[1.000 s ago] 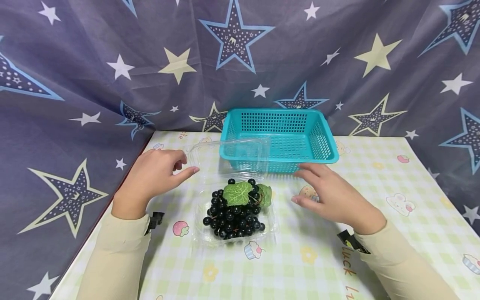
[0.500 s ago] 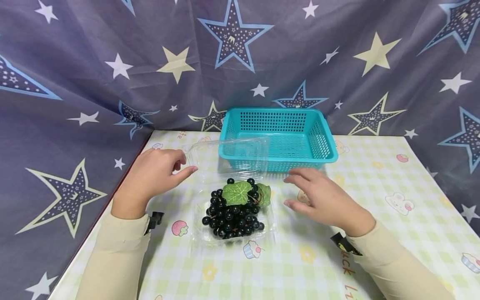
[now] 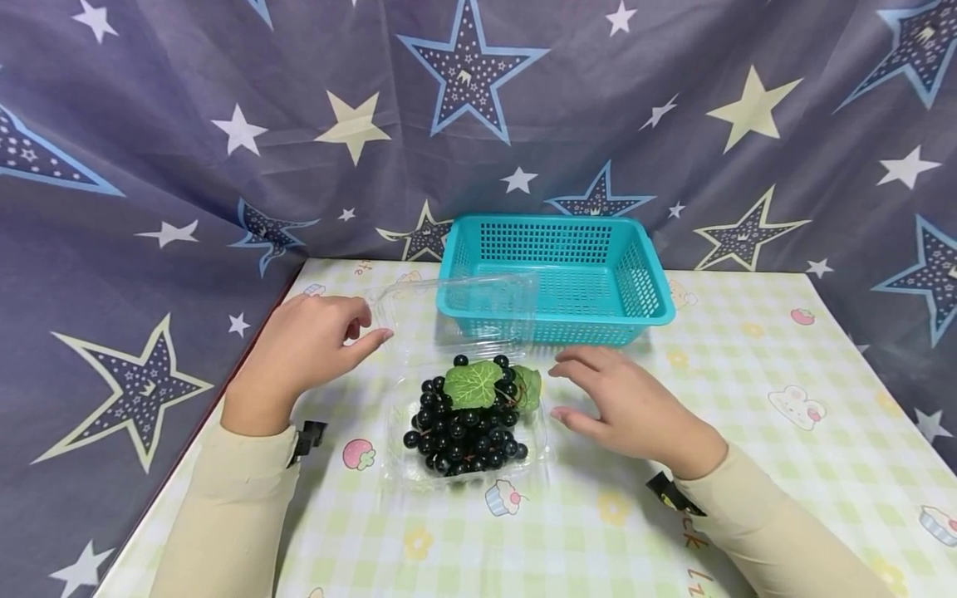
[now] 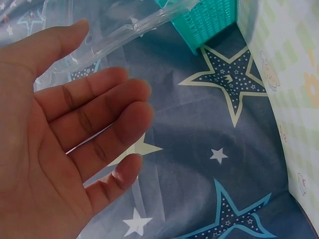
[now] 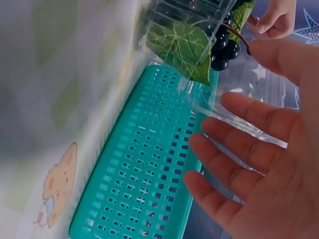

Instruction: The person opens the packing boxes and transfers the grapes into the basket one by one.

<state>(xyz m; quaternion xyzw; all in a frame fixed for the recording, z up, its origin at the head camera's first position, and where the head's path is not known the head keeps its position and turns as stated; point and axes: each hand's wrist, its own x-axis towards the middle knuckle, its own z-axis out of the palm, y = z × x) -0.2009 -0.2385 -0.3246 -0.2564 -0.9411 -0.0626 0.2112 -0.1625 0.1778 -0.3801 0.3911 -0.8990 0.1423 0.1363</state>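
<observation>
A bunch of black grapes with green leaves sits in the base of a clear plastic box. The box's clear lid stands raised behind the grapes. My left hand is at the lid's left side, its loosely bent fingers holding nothing. In the left wrist view, the lid's edge passes behind the thumb. My right hand hovers just right of the grapes, fingers spread and nothing between them. In the right wrist view, a brown stem shows near the thumb tip; contact is unclear.
A turquoise perforated basket stands behind the box, partly seen through the lid. A checked cloth with printed pictures covers the table. A dark star-patterned curtain hangs at the back and sides.
My right hand has moved left and slightly toward me, closer to the grapes. The left hand, box and basket have stayed in place.
</observation>
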